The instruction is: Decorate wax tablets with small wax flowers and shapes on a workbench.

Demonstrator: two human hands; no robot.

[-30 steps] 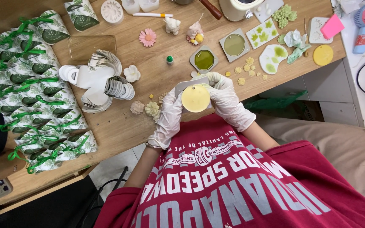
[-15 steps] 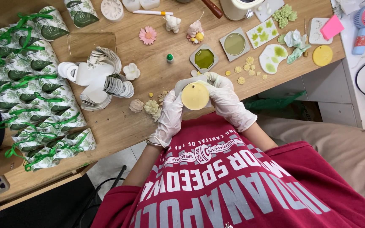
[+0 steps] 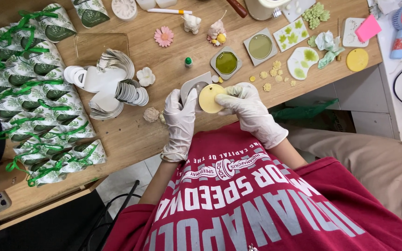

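Hands in white gloves meet above the table [image 3: 131,139] edge, the left hand [image 3: 180,116] and the right hand [image 3: 246,108] both closed around a yellow disc [image 3: 210,98] held between them.

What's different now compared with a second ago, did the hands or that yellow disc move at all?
Hardly anything moved. The left hand and right hand, both gloved, hold the yellow disc over the table edge much as before; the fingers shifted only slightly around it. Nothing was picked up or let go. The green-ribboned bags and the paint dishes lie unchanged.
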